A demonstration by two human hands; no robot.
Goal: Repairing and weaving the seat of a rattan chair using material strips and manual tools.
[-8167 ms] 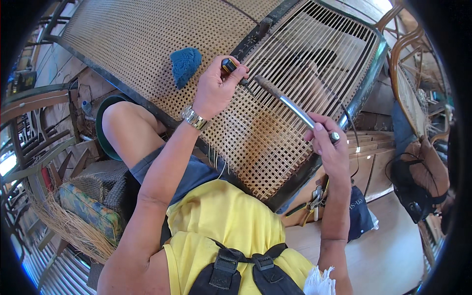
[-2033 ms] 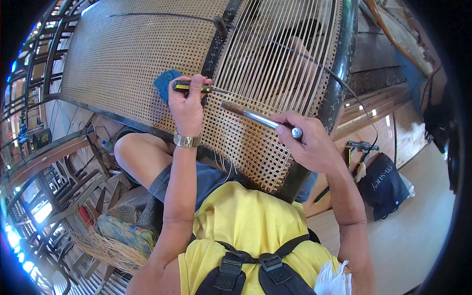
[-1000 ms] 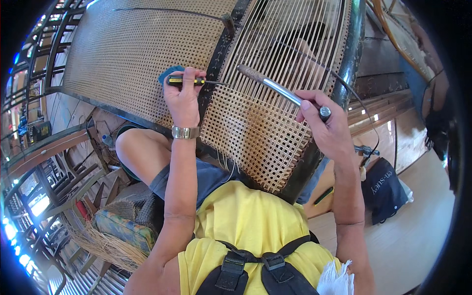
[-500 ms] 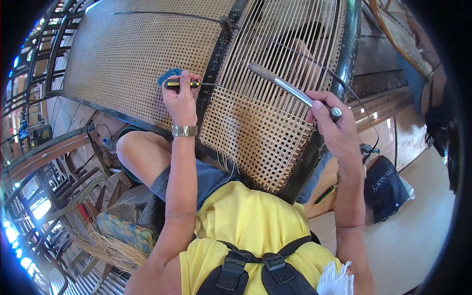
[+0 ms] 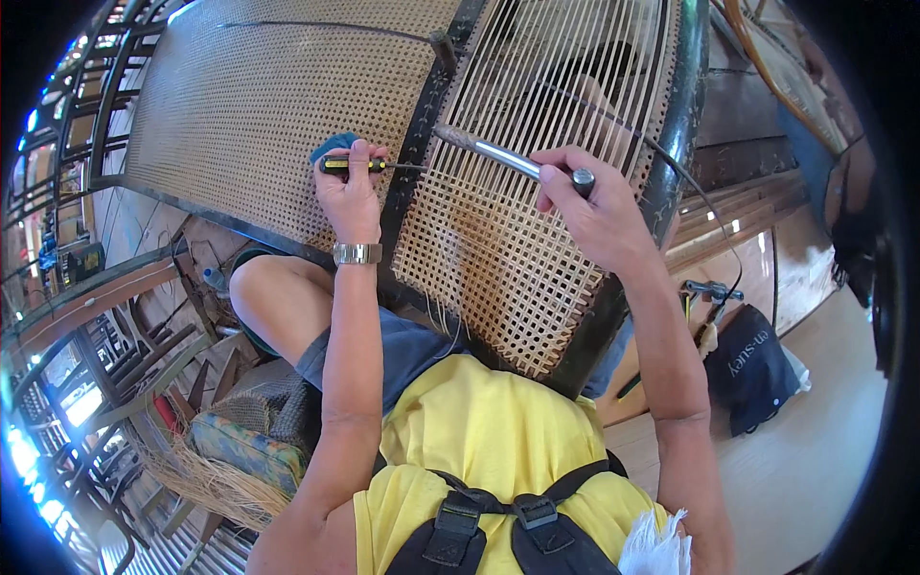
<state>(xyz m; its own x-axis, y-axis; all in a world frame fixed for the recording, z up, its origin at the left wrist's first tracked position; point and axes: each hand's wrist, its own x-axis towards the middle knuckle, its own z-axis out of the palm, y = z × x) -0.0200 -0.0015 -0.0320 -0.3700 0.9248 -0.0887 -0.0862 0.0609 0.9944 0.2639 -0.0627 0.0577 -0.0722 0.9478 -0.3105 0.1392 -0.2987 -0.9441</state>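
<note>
My left hand (image 5: pixel 351 199) is closed around the black-and-yellow handle of a screwdriver (image 5: pixel 335 164), its thin shaft pointing right across the dark frame bar to the edge of the woven cane. Behind that hand, a teal cloth (image 5: pixel 331 146) shows on the finished panel. In my right hand (image 5: pixel 599 216) is a silver metal rod (image 5: pixel 510 158) with a rough brown far end, which hovers near the screwdriver's tip. Beneath both is the cane seat panel (image 5: pixel 517 287), woven in its near part, with parallel loose-spaced strands (image 5: pixel 537 77) farther away.
Another finished cane panel (image 5: pixel 287 77) spreads to the left. A dark peg (image 5: pixel 442 48) rises from the frame bar, and a thin dark strip (image 5: pixel 671 158) curves over the strands. At right lie a dark bag (image 5: pixel 752 369) and a metal tool (image 5: pixel 714 289). Cane fibres (image 5: pixel 206 479) lie lower left.
My right hand has swung left with the rod, bringing its brown end closer to the frame bar and the screwdriver's tip. The left hand has barely moved.
</note>
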